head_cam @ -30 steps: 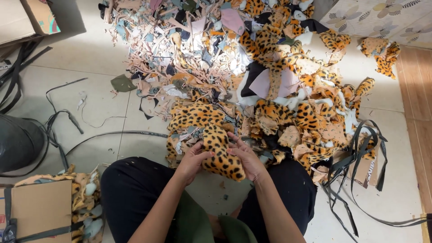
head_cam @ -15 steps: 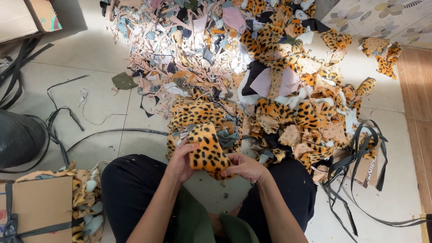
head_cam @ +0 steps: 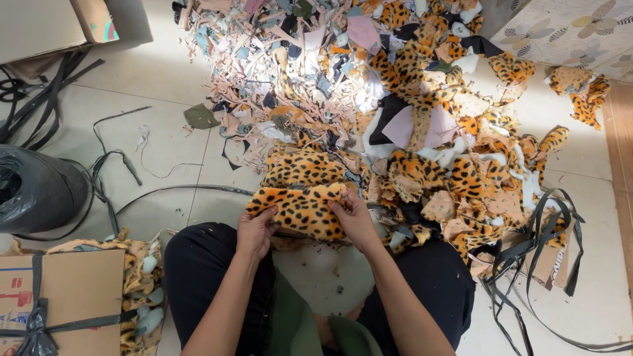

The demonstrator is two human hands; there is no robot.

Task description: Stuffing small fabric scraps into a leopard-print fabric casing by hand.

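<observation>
I sit on the floor with a piece of orange leopard-print plush fabric (head_cam: pixel 300 207) stretched flat between both hands above my lap. My left hand (head_cam: pixel 256 231) pinches its left edge. My right hand (head_cam: pixel 353 214) grips its right side, fingers curled over the top. A second leopard-print piece (head_cam: pixel 304 168) lies just beyond the held one, at the front of the scrap heap.
A big heap of fabric scraps (head_cam: pixel 369 86) covers the tiled floor ahead and to the right. A black bag (head_cam: pixel 36 188) and black straps (head_cam: pixel 105 165) lie left. A strapped cardboard box (head_cam: pixel 62 296) stuffed with plush scraps stands at my left knee. More black straps (head_cam: pixel 547 244) trail right.
The leopard-print piece, bunched and upright between my hands before, is now turned and spread out sideways, with my hands moved apart to its two ends.
</observation>
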